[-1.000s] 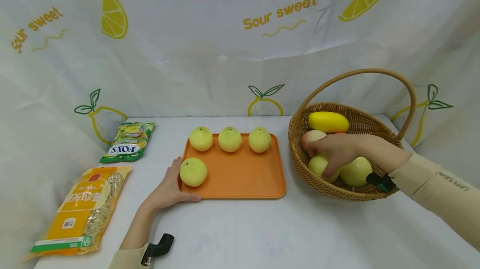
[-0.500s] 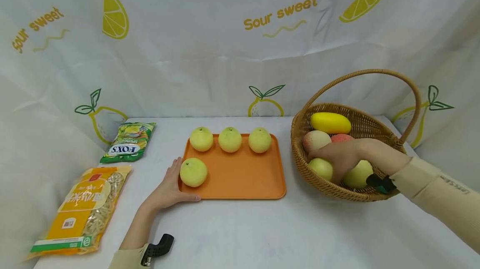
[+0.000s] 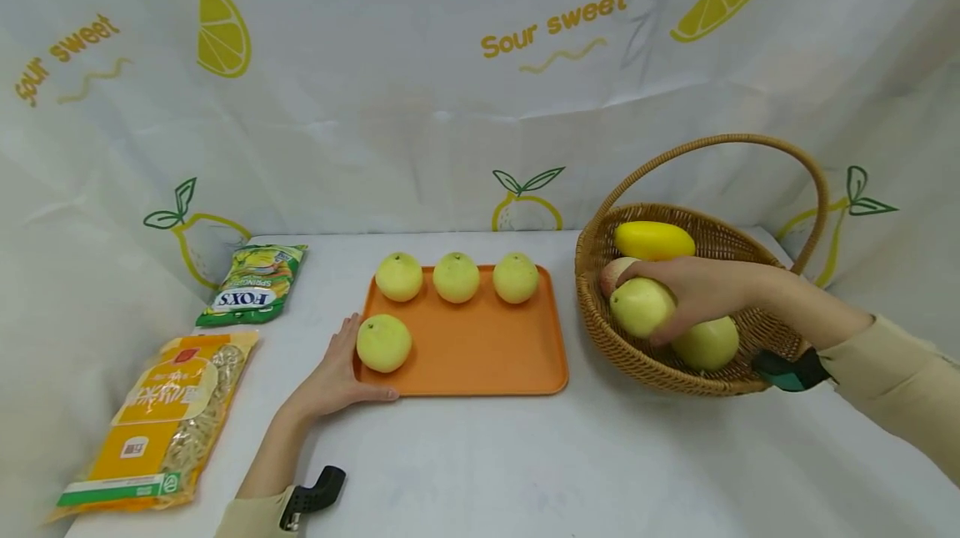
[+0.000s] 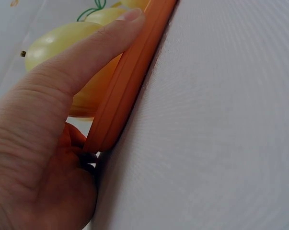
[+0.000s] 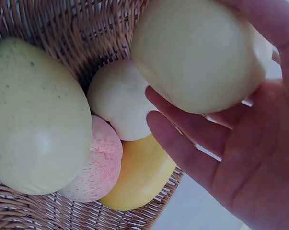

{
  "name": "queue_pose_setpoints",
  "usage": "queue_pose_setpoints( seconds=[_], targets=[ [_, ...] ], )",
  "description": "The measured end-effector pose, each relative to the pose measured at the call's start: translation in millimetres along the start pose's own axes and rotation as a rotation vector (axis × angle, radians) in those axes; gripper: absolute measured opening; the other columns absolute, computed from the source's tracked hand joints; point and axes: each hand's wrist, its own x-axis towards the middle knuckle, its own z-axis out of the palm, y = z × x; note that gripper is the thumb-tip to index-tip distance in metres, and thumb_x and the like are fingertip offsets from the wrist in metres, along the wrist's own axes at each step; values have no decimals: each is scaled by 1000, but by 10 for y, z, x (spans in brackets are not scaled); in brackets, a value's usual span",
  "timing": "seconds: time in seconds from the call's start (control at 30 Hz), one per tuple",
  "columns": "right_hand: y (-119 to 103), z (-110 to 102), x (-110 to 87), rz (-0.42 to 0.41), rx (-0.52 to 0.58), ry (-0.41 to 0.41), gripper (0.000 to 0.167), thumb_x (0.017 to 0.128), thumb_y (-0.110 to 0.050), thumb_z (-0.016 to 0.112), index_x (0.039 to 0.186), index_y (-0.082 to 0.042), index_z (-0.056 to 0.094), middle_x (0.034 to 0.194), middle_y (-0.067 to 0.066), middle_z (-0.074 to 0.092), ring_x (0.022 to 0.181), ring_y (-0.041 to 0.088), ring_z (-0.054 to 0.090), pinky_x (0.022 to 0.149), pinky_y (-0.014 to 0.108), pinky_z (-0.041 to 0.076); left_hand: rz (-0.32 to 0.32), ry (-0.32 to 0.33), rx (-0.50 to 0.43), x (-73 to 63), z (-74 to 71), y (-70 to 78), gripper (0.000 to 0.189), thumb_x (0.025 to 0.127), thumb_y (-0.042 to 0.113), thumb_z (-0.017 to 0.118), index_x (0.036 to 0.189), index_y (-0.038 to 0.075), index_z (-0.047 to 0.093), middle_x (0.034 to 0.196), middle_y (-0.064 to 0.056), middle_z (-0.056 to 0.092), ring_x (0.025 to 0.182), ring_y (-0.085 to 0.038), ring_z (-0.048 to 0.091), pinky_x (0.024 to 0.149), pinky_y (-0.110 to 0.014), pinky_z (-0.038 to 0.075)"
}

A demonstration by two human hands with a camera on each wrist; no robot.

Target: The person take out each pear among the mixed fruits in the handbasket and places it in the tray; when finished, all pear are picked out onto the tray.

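Observation:
My right hand (image 3: 697,292) grips a pale yellow-green pear (image 3: 642,308) at the basket's left side, thumb on the near side and fingers behind it. In the right wrist view, this pear (image 5: 197,52) appears raised above the other fruit. A second pear (image 3: 707,344) lies in the wicker basket (image 3: 600,329). My left hand (image 3: 335,373) rests at the near-left corner of the orange tray (image 3: 480,346), its thumb along the front rim. Three pears stand along the tray's back, including the middle pear (image 3: 456,278); another pear (image 3: 384,343) sits near my left fingers.
The basket also holds a yellow papaya-like fruit (image 3: 654,240), a pale peach (image 3: 613,275) and a pink peach (image 5: 98,165). Its tall handle (image 3: 720,140) arches above. A green snack bag (image 3: 253,284) and a yellow food packet (image 3: 161,421) lie at the left.
My right hand has taken hold of the pear in the basket and lifted it slightly. The basket has shifted a little. My left hand stays at the tray corner.

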Motion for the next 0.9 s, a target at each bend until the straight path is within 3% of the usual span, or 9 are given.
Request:
queue_pose_setpoints(
  seconds=[0.17, 0.37, 0.63, 0.9],
  targets=[
    [-62, -8, -100, 42, 79, 66, 68, 76, -41, 82, 131, -18, 48, 99, 1, 59, 81, 17, 57, 67, 35, 47, -6, -2, 0, -6, -6, 10, 137, 66, 49, 87, 155, 2, -6, 161, -22, -6, 146, -40, -8, 114, -60, 0],
    [-174, 62, -224, 161, 155, 162, 77, 78, -43, 80, 139, -19, 41, 104, 6, 61, 83, 20, 57, 68, 36, 47, -6, -6, 0, -12, -22, 36, 136, 66, 48, 87, 155, 2, -6, 161, -22, -6, 146, -40, -9, 114, -60, -1],
    [-244, 191, -289, 235, 381, 268, 80, 84, -36, 75, 145, -9, 31, 121, 14, 53, 99, 27, 53, 74, 37, 46, -6, -11, -5, -13, -14, 32, 136, 67, 48, 87, 155, 2, -6, 161, -22, -6, 146, -40, -9, 114, -60, -1],
    [-264, 339, -249, 272, 609, 314, 88, 87, -31, 73, 151, -4, 19, 133, 22, 46, 114, 35, 47, 88, 45, 42, -4, -2, -1, 4, 11, 2, 137, 65, 51, 87, 155, 3, -5, 161, -20, -4, 147, -38, -7, 115, -58, 1]
  ],
)
